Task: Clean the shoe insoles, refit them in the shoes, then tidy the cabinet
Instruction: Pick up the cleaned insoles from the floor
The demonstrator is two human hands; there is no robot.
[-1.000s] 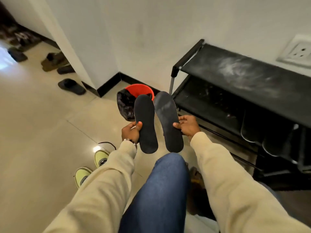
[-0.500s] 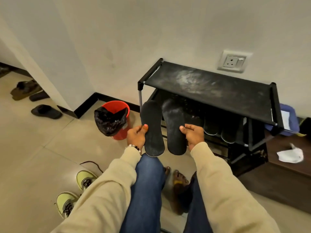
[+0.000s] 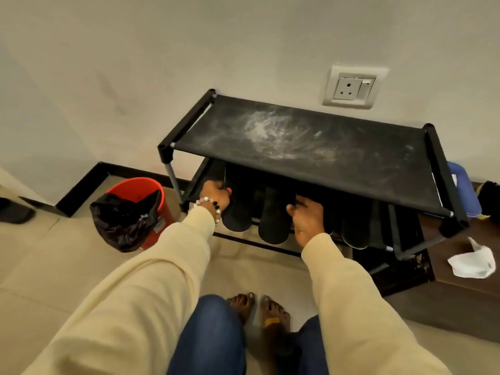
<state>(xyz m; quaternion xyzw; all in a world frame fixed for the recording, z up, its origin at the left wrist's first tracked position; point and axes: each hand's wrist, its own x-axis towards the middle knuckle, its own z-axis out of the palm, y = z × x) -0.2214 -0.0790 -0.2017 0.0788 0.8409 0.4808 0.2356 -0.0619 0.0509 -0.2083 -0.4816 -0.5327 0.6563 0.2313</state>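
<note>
Black foam insoles, 2 of them, are at the lower shelf (image 3: pixel 201 171) of the shoe rack (image 3: pixel 443 169), near its left front corner, w/ heels sticking out over the front edge.

Head view: left hand (image 3: pixel 216 197) has its fingers curled round the left insole (image 3: pixel 236 209) near the shelf's left end, the grip closed on the insole edge. Right hand (image 3: pixel 307 216) lies beside the right insole (image 3: pixel 274 220), thumb touching its side; fingers reach under the top shelf, so I cannot tell if this grip is closed or only pressing. Both insoles lie flat and side by side, probably so they can air or wait apart from the shoes, not stacked. More dark insoles (image 3: pixel 354 231) lie on the same shelf toward the right front corner, also overhanging.

Top shelf (image 3: pixel 297 142) is black fabric w/ white dusty smears in the middle, so the tidy step looks not yet done. Red bin (image 3: pixel 151 201) w/ black liner stands on the floor just beside the rack's left legs, handy for dirt. White crumpled cloth (image 3: pixel 472 262) lies on a brown low unit (image 3: pixel 460 280) to the right of the rack, maybe the wiping cloth. No shoes are visible here, so refit seems still ahead.
</note>
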